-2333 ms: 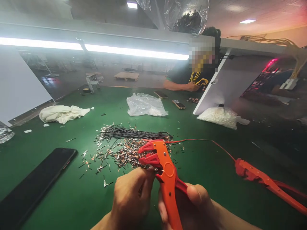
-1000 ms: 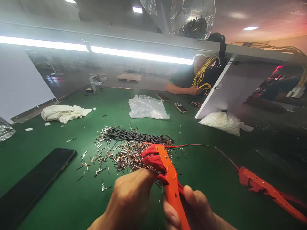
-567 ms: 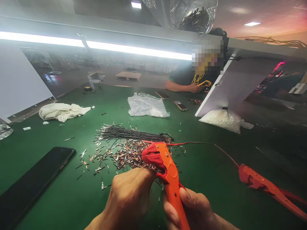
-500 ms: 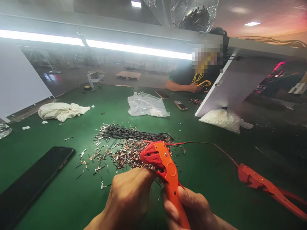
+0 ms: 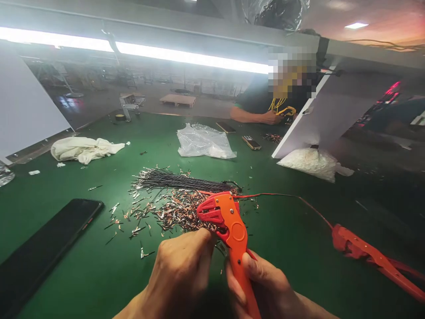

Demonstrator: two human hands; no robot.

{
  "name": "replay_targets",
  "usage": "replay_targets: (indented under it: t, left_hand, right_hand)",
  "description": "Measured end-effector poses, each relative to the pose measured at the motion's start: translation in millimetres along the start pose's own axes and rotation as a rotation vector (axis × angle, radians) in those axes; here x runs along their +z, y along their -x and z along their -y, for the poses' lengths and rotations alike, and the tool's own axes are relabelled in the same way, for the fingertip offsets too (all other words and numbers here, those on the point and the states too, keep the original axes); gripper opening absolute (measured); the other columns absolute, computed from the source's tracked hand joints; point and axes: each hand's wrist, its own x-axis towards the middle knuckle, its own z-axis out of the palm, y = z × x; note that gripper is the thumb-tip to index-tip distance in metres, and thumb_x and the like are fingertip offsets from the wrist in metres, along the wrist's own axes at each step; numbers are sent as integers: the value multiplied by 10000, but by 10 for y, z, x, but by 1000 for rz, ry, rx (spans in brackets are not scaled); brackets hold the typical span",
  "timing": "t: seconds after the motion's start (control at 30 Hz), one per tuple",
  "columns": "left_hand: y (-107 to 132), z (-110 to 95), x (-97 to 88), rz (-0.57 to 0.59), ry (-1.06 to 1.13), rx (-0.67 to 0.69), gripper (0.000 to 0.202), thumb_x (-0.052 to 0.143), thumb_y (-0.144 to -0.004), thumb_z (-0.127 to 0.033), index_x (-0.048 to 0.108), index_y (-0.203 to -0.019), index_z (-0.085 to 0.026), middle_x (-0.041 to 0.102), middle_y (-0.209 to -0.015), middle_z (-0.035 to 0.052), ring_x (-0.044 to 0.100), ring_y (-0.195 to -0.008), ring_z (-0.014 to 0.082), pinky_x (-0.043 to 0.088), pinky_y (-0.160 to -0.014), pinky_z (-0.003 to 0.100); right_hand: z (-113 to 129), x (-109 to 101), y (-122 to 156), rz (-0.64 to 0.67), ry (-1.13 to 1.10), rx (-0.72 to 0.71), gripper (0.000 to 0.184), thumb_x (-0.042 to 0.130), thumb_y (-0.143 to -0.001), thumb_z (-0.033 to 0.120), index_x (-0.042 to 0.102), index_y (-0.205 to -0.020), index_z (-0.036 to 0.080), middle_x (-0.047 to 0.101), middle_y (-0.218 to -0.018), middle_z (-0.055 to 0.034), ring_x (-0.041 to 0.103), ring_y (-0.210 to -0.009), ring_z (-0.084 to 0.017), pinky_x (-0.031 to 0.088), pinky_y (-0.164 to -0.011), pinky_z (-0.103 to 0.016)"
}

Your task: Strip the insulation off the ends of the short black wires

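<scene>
My right hand (image 5: 265,288) grips the handle of an orange wire stripper (image 5: 232,235) whose red jaws are closed, head pointing up and left. My left hand (image 5: 181,274) is curled in a pinch right at the jaws; what it pinches is hidden behind the fingers. Just beyond the tool lies a heap of stripped wire bits (image 5: 172,212) and a bundle of black wires (image 5: 182,180) on the green table (image 5: 83,266).
A black phone (image 5: 46,248) lies front left. A second orange stripper (image 5: 372,259) with a red wire (image 5: 282,196) lies to the right. A white cloth (image 5: 83,148), a clear plastic bag (image 5: 204,141) and a white bag (image 5: 308,161) lie farther back. A person works across the table.
The stripper's jaws went from open to closed. Both hands have stayed in front of the heap; the view has tilted down a little.
</scene>
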Motion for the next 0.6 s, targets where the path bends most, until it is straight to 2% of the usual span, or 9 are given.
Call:
replay_targets:
  t: [0.1, 0.17, 0.3, 0.37, 0.43, 0.5, 0.53, 0.6]
  left_hand:
    - [36, 32, 20, 22, -39, -32, 196, 456, -911, -65, 537, -782, -188, 514, -547, -69, 443, -418, 71, 350, -445, 200]
    - [57, 54, 35, 35, -67, -70, 196, 455, -924, -88, 556, -786, -184, 520, -538, -69, 456, -405, 68, 353, -437, 195]
    - [40, 70, 32, 10, -40, -194, 161, 499, -932, -152, 612, -821, -182, 609, -594, -46, 535, -446, 65, 400, -452, 168]
    - [5, 75, 11, -63, -21, -221, 113, 542, -911, -158, 629, -844, -184, 645, -643, -38, 540, -463, 58, 401, -447, 159]
    - [-33, 91, -18, -157, -17, -211, 75, 577, -885, -143, 638, -869, -184, 660, -686, -33, 543, -491, 56, 410, -458, 157]
    - [-67, 113, -48, -226, -2, -186, 69, 602, -869, -125, 635, -874, -185, 655, -714, -28, 557, -538, 62, 435, -490, 163]
    - [-81, 122, -64, -252, 9, -167, 72, 612, -863, -119, 634, -878, -186, 651, -726, -26, 559, -558, 65, 445, -506, 169]
    - [-107, 127, -92, -287, 20, -136, 92, 626, -854, -106, 637, -894, -188, 637, -726, -27, 545, -571, 70, 450, -517, 182]
  right_hand:
    - [37, 22, -11, 27, -1, 29, 534, 445, -918, 616, 544, -682, 148, 362, -321, 80, 287, -240, -61, 256, -278, -142]
    - [69, 42, -18, 30, -3, 22, 527, 434, -927, 613, 545, -707, 147, 381, -340, 77, 290, -255, -54, 277, -307, -139]
    - [191, 86, 2, 41, -11, 3, 530, 482, -875, 654, 568, -868, 132, 565, -538, -9, 535, -457, -110, 431, -494, -205]
    - [309, 105, 33, 7, 117, -34, 475, 541, -864, 604, 569, -939, 135, 607, -646, -40, 621, -600, -173, 471, -599, -281]
    - [450, 122, 73, -60, 398, -83, 473, 503, -906, 582, 589, -874, 118, 614, -731, -80, 599, -688, -191, 463, -684, -331]
    - [576, 136, 110, -140, 631, -68, 374, 538, -930, 490, 591, -856, 127, 585, -803, -69, 545, -757, -173, 432, -743, -324]
    - [623, 141, 123, -138, 661, -46, 351, 547, -930, 473, 589, -872, 129, 570, -811, -61, 524, -760, -168, 419, -741, -318]
    - [672, 143, 133, -74, 588, 10, 333, 569, -912, 464, 574, -931, 131, 555, -811, -48, 509, -747, -162, 406, -716, -309]
